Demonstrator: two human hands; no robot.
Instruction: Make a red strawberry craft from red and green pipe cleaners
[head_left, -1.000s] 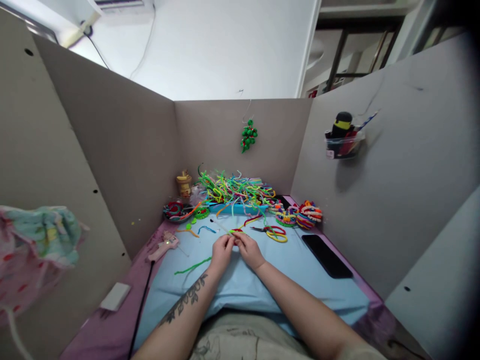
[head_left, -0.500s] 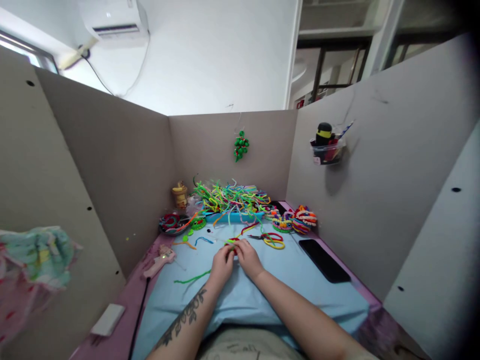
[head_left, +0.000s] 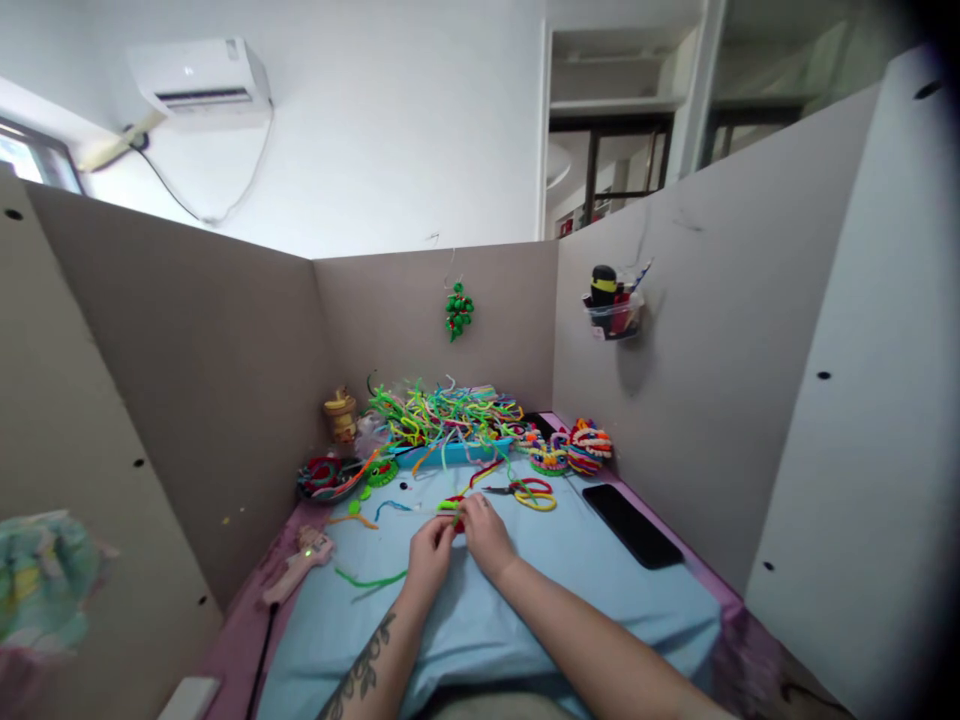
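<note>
My left hand and my right hand meet over the middle of the blue cloth, their fingers pinched close together. Between the fingertips is a small red and green pipe-cleaner piece, mostly covered by the fingers. A green pipe cleaner runs out to the left beside my left wrist; whether that hand grips it is hidden. Scissors with red and yellow handles lie just beyond my right hand, touching nothing I hold. Short blue and orange pipe-cleaner bits lie beyond my left hand.
A blue tray heaped with pipe cleaners stands at the back. Colourful woven pieces sit right of it, a dark bowl left. A pink glue gun lies at left, a black phone at right. Grey panels enclose the table.
The camera view has shifted, so the scene sits lower and further left. My hands have drawn slightly apart, still at the red and green piece.
</note>
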